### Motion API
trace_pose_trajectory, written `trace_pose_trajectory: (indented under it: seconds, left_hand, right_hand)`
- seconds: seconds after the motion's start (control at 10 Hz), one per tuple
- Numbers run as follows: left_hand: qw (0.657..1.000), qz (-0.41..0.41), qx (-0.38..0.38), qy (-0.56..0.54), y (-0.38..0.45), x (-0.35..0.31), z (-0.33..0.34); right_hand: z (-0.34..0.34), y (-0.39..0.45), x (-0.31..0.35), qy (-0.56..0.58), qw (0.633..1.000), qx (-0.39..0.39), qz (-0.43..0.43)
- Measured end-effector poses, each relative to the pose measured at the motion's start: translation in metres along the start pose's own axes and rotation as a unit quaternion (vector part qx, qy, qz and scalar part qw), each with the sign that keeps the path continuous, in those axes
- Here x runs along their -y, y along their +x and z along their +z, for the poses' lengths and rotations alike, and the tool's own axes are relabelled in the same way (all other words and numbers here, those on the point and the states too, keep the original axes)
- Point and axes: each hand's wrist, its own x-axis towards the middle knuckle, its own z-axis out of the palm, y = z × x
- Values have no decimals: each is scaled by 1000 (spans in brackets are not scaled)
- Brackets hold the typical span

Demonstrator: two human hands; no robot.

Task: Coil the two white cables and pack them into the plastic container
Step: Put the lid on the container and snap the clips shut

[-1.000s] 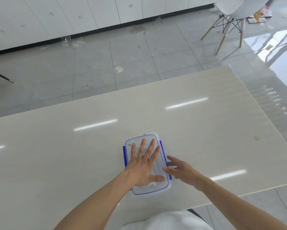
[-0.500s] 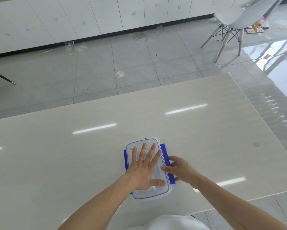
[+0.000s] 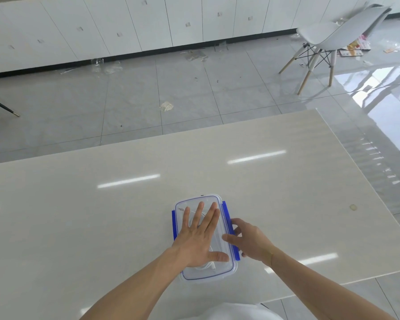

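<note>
A clear plastic container with a lid on and blue side clips lies on the pale table near its front edge. Coiled white cable shows faintly through the lid; most of it is hidden under my hand. My left hand lies flat on the lid, fingers spread and pointing away from me. My right hand is at the container's right side, fingers curled on the right blue clip, thumb on the lid's edge.
The table ends close on the right and near edges. Beyond it are grey floor tiles with scraps, white cabinets along the back, and a white chair at the far right.
My right hand has moved in from beside the container and its fingers have closed onto the right blue clip. My left hand has stayed flat on the lid. The camera has tilted slightly.
</note>
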Motion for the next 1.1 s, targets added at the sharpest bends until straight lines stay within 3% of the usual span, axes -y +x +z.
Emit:
trace_pose_trajectory:
  seconds: [0.5, 1.1]
  left_hand:
    - [1000, 1, -15, -3, 0, 0, 2]
    - [1000, -6, 2, -15, 1, -2, -2]
  right_hand:
    - [8, 3, 5, -124, 990, -30, -52]
    - [26, 15, 6, -209, 972, -89, -50]
